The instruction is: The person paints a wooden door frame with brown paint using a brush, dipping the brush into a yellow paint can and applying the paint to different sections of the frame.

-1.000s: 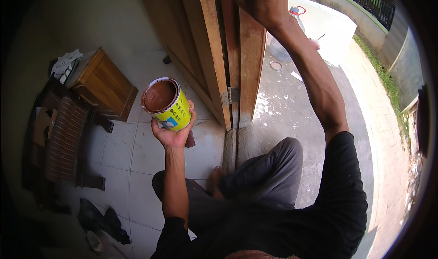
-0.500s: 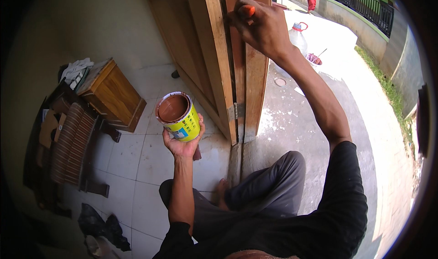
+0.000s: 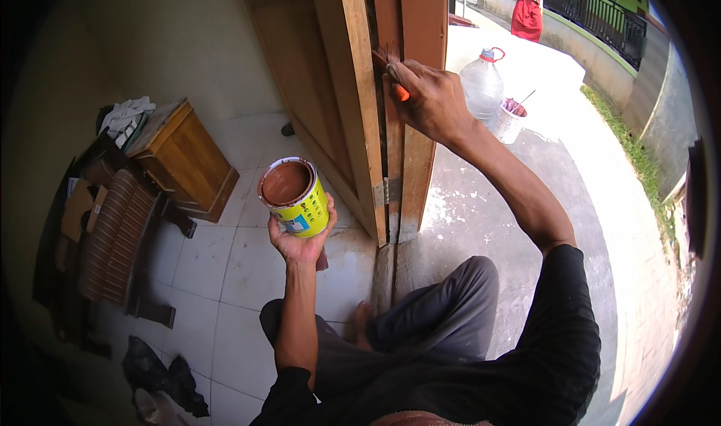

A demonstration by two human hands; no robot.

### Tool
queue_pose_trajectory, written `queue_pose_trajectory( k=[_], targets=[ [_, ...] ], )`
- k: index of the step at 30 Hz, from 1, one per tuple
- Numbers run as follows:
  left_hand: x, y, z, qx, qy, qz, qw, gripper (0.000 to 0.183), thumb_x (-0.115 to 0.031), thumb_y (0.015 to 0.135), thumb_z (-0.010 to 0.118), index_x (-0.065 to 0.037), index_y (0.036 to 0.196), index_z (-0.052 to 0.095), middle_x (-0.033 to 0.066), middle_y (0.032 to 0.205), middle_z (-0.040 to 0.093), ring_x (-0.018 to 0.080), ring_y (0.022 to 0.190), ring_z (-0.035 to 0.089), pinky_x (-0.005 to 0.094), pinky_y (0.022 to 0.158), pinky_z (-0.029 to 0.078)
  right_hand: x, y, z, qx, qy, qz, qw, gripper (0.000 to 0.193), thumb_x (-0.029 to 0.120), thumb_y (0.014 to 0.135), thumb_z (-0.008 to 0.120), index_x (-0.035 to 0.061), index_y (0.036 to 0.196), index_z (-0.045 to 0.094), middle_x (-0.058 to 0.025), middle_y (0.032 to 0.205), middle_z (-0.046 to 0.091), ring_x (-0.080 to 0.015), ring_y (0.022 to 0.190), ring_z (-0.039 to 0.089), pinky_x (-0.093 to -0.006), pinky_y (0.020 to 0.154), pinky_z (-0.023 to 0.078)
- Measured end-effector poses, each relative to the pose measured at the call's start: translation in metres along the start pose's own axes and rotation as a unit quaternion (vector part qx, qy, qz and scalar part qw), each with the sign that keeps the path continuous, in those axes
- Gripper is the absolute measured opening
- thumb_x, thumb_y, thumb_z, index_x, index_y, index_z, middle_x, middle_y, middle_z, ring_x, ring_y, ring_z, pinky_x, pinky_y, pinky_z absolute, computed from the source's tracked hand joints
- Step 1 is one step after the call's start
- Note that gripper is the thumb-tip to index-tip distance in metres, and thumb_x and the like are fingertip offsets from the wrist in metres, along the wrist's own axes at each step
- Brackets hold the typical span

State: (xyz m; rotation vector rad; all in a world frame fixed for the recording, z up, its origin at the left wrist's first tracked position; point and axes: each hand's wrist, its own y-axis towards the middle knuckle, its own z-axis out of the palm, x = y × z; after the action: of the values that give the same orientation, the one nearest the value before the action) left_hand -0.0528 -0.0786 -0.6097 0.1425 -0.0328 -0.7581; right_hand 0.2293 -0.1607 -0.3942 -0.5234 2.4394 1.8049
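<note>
Paint can [image 3: 306,212], one, grasped by the left hand [image 3: 302,243], lies at eight o'clock from the right hand [image 3: 434,102]. That hand, nearer the door frame [image 3: 423,36], clutches one brush [image 3: 402,93], long axis toward eleven o'clock. Beyond, at three o'clock: one bottle [image 3: 481,87], one tub [image 3: 511,127]; farther, toward two, one person [image 3: 527,19].

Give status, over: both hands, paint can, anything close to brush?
Left hand holding open paint can, brown paint inside. Right hand gripping brush at door frame. Door close beside brush.
</note>
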Motion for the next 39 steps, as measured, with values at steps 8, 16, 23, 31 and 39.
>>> queue_pose_trajectory(
  k=[8,16,23,31,39],
  targets=[
    [0.004,-0.001,0.003,-0.003,-0.009,0.000,1.000,0.087,-0.057,0.080,0.062,-0.008,0.151,0.046,0.0221,0.143,0.048,0.0426,0.128,0.045,0.0574,0.101,0.045,-0.036,0.102,-0.025,-0.080,-0.037,0.001,0.996,0.014,0.008,0.087,0.073,0.0085,0.090,0.059,-0.0109,0.077,0.066,-0.0337,0.064,0.067,-0.0413,0.057,0.054],
    [0.001,-0.003,0.002,-0.034,-0.030,0.008,0.999,0.087,-0.056,0.081,0.063,-0.011,0.153,0.043,0.0227,0.148,0.046,0.0441,0.133,0.044,0.0589,0.103,0.044,-0.031,0.056,0.002,-0.119,-0.115,-0.072,0.984,0.020,0.010,0.084,0.080,0.0109,0.100,0.068,-0.0070,0.087,0.073,-0.0274,0.066,0.071,-0.0346,0.059,0.057],
    [0.002,-0.002,-0.002,-0.015,-0.047,-0.006,0.999,0.086,-0.052,0.078,0.065,-0.014,0.153,0.043,0.0184,0.151,0.043,0.0419,0.136,0.040,0.0593,0.104,0.043,0.030,-0.078,0.014,0.054,0.048,0.065,0.995,0.022,-0.004,0.083,0.077,0.0046,0.101,0.069,-0.0098,0.095,0.075,-0.0237,0.079,0.075,-0.0304,0.067,0.060],
    [0.010,0.002,-0.015,0.021,-0.055,-0.049,0.997,0.088,-0.054,0.078,0.070,-0.018,0.153,0.043,0.0187,0.152,0.046,0.0426,0.137,0.045,0.0622,0.108,0.042,0.082,-0.026,-0.023,0.009,0.299,0.329,0.896,0.013,0.002,0.088,0.081,-0.0057,0.092,0.071,-0.0070,0.080,0.074,-0.0120,0.075,0.073,-0.0239,0.066,0.058],
    [0.029,0.001,-0.026,-0.043,-0.031,-0.079,0.995,0.083,-0.059,0.084,0.062,-0.020,0.155,0.042,0.0154,0.158,0.043,0.0392,0.141,0.045,0.0661,0.105,0.044,0.103,-0.008,0.011,0.209,0.326,0.282,0.878,0.018,0.010,0.082,0.083,0.0005,0.085,0.068,-0.0064,0.066,0.065,-0.0118,0.057,0.063,-0.0277,0.055,0.049]
  ],
)
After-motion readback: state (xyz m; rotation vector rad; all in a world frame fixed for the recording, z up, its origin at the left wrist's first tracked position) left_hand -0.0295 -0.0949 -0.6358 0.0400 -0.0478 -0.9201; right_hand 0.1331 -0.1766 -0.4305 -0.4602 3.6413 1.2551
